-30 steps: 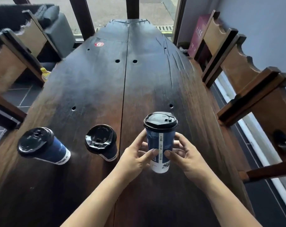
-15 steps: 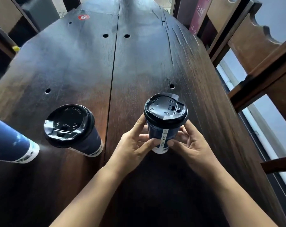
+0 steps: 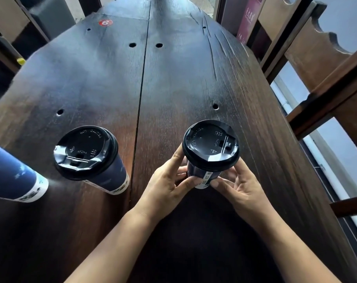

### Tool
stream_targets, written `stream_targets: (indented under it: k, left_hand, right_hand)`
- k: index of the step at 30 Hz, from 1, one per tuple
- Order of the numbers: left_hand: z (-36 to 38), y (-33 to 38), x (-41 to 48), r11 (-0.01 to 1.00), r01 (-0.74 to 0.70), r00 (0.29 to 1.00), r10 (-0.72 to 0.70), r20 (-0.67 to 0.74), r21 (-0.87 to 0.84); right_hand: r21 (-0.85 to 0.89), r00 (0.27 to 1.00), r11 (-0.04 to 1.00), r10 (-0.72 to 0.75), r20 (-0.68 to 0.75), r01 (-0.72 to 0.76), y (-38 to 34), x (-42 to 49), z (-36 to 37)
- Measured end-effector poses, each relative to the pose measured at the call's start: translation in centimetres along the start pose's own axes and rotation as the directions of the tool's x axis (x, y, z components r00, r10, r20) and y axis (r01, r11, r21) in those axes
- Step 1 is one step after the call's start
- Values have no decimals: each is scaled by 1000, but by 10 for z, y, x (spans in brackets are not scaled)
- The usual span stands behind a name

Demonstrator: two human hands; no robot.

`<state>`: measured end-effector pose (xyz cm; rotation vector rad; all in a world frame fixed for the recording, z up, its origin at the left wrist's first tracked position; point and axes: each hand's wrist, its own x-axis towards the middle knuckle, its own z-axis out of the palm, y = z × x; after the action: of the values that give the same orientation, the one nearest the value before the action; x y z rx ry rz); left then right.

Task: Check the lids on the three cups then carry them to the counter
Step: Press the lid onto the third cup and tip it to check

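Just right of the frame's centre, the navy cup (image 3: pixel 200 173) under its black lid (image 3: pixel 208 146) is grasped low by the left hand (image 3: pixel 165 186) and the right hand (image 3: pixel 243 190), fingers curled round it, hiding its base. A second lidded cup (image 3: pixel 110 172) stands centre-left on the wooden table (image 3: pixel 173 78). A third cup (image 3: pixel 12 176) is cut off at the left edge. The lids hide the contents.

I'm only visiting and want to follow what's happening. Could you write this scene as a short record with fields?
Place: dark wooden table, wooden chairs alongside
Cups: three, dark blue paper
Right cup: gripped between both hands
Right lid: black, on its cup
Left hand: fingers curled round the cup's left side
Right hand: fingers curled round its right side
Middle cup: standing free on the table
Middle lid: black, on its cup
Left cup: cut off by the frame edge, lid barely visible
Sticker: red, numbered 6, far end
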<state>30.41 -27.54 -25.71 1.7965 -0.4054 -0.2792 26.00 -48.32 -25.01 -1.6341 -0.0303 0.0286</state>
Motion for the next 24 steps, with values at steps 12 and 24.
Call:
stream_targets:
  k: [12,24]
  left_hand:
    - [-5,2,-9,997,22,1000,-22,4,70]
    - [-41,38,-78,874,290,937,-342,68,390]
  right_hand:
    - [-90,992,989,114,-57,-119,3,-9,11]
    - [-478,903,768,391,-175,-425,-41,-60,38]
